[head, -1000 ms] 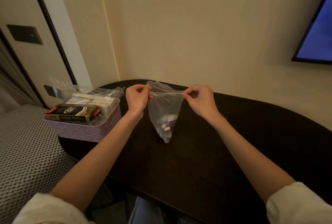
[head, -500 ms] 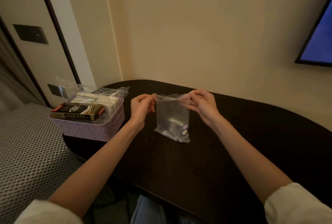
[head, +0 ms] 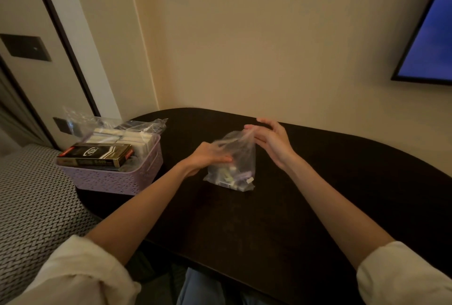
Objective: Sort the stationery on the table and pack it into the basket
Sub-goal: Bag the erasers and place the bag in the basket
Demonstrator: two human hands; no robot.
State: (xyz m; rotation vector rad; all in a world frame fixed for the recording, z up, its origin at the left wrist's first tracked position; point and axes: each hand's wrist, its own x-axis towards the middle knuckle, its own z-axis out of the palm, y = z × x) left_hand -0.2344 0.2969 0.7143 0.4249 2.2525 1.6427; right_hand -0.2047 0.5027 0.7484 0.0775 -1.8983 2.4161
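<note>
our left hand point(head: 210, 158) lies flat-fingered against the clear bag point(head: 232, 165) of small stationery resting on the surface point(head: 318, 194); our right hand point(head: 269, 140) seems to pinch its top. if unsealed, pieces could spill before reaching the basket point(head: 110, 177).

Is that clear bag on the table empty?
No. Small pale pieces lie at the bottom of the clear bag, resting on the table.
</note>
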